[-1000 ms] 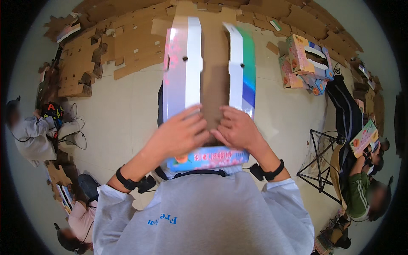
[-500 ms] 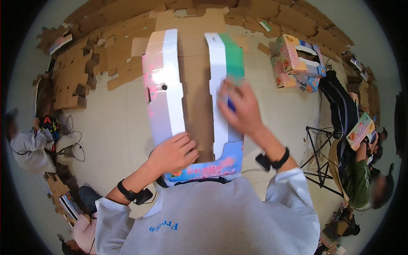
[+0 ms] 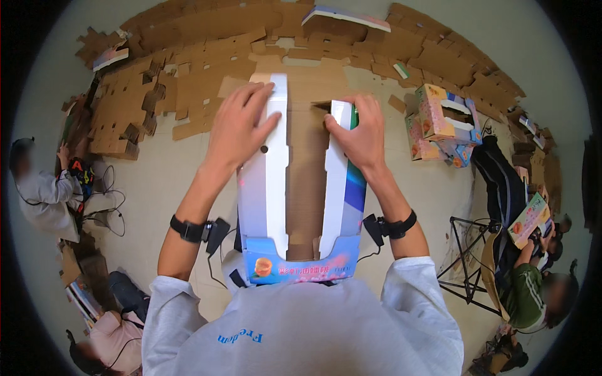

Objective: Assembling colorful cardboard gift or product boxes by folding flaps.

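In front of my body lies a printed cardboard carton (image 3: 301, 255), its near end wall blue with pink blossoms and a fruit picture. White flaps run along both sides, and the brown inside shows in the gap between them. My left hand (image 3: 241, 128) is at the far left corner, fingers over the outer side and thumb on the white flap. At the far right corner my right hand (image 3: 360, 135) grips the side, its thumb on the white flap and fingers round the outside. A brown edge shows raised beside the right thumb.
Flattened brown cardboard (image 3: 207, 81) covers the floor at the far side. Finished-looking printed cartons (image 3: 439, 116) are stacked at the right, near a black stand (image 3: 470, 257). A person in a green sleeve (image 3: 525, 288) handles a carton there. Other people sit at the left.
My left hand has moved from the near left corner to the far left one. My right hand now grips the far right corner. The carton's far ends now stand folded rather than stretched out flat.
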